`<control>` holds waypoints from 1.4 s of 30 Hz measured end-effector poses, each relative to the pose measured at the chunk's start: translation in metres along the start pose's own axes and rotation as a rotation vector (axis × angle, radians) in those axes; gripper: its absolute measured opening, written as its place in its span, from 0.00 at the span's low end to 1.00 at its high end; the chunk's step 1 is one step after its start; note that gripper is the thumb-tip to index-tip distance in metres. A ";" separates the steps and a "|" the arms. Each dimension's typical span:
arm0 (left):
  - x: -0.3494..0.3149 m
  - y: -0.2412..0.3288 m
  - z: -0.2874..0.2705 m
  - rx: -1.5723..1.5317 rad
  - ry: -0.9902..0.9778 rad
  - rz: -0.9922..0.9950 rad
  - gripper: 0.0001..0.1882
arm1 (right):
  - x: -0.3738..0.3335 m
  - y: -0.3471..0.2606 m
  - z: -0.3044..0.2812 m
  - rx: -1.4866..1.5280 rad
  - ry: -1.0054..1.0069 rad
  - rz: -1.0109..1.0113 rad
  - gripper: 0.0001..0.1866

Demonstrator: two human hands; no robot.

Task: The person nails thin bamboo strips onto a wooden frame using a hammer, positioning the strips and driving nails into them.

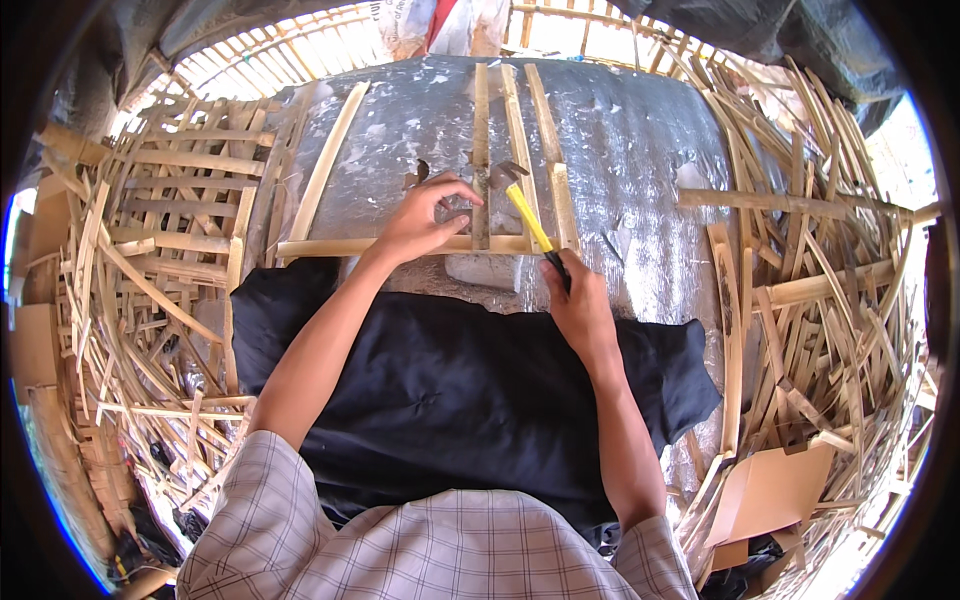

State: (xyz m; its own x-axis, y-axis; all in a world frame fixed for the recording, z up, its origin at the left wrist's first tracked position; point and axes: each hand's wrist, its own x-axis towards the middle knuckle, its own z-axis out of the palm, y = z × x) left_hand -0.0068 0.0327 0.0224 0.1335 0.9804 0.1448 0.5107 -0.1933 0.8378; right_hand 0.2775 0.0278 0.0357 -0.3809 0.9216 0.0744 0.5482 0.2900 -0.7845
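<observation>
My right hand [580, 305] grips the black handle of a hammer [527, 217] with a yellow shaft. The dark hammer head lies over the upright bamboo strip, a little beyond my left fingers. My left hand [428, 217] is curled, thumb and forefinger brought near each other beside the upright bamboo strip [481, 120]. Whatever is between those fingertips is too small to make out. The upright strip's near end crosses a horizontal bamboo strip [335, 247]. Beneath that crossing sits a greyish block [482, 270].
More bamboo strips [332, 158] lie on the grey plastic sheet [420, 110]. A woven bamboo lattice [195, 185] stands at left, and loose bamboo slats [820, 290] pile up at right. Black cloth [440, 390] covers my lap. An open cardboard box [770, 490] is at lower right.
</observation>
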 end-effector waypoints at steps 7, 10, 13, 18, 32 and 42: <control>-0.004 -0.015 0.003 0.280 -0.145 -0.006 0.24 | -0.004 0.002 -0.013 -0.151 0.107 -0.016 0.10; -0.004 -0.016 -0.003 0.304 -0.220 -0.023 0.30 | -0.008 -0.003 -0.014 -0.244 0.122 -0.029 0.09; -0.003 -0.016 -0.004 0.321 -0.246 -0.024 0.34 | -0.012 -0.009 -0.014 -0.283 0.121 -0.053 0.09; -0.003 -0.020 -0.002 0.330 -0.236 -0.015 0.38 | -0.023 0.000 -0.001 -0.060 -0.040 0.049 0.08; -0.003 -0.044 0.010 0.284 -0.215 0.004 0.53 | -0.048 -0.053 0.005 1.170 -0.376 0.510 0.09; -0.011 -0.031 0.016 0.616 -0.297 -0.036 0.60 | -0.053 -0.049 0.028 0.703 -0.200 0.536 0.10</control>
State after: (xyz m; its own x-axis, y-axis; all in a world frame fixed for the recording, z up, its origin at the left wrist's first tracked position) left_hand -0.0109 0.0270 -0.0138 0.2899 0.9517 -0.1013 0.8974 -0.2335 0.3744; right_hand 0.2499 -0.0424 0.0536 -0.3636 0.8067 -0.4659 0.1330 -0.4500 -0.8831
